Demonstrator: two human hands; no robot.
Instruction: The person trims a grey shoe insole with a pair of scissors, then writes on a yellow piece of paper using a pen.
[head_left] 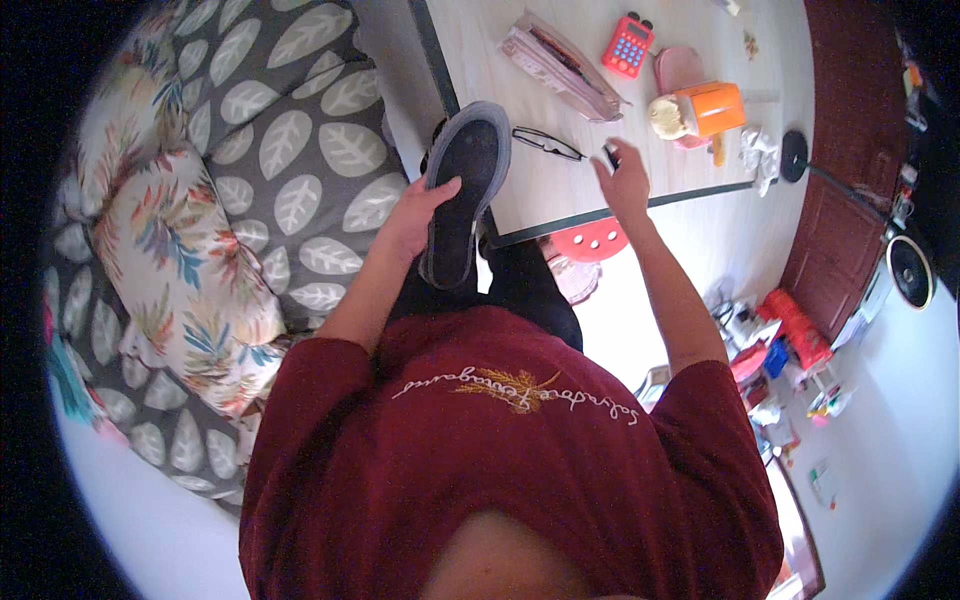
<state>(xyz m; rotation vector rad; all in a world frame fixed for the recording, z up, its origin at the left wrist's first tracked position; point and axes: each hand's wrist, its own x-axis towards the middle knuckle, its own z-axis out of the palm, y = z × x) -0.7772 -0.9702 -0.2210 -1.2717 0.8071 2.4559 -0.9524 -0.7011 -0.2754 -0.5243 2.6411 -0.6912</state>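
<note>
My left hand [415, 215] grips a dark shoe [465, 185] by its side, sole turned up, grey rim showing, held over my lap at the table's near-left corner. My right hand [625, 180] reaches onto the pale table [560, 195] and its fingers close around a small dark object [610, 155] that I cannot make out. A pair of black-framed glasses [548, 143] lies on the table between the shoe and my right hand.
Farther back on the table lie a clear pencil case [560, 65], a red calculator [627, 45], an orange container [712, 108] and crumpled paper [758, 150]. A leaf-patterned sofa [290, 150] with a floral cushion [180, 260] is at my left. A red stool [590, 240] and floor clutter [780, 350] lie right.
</note>
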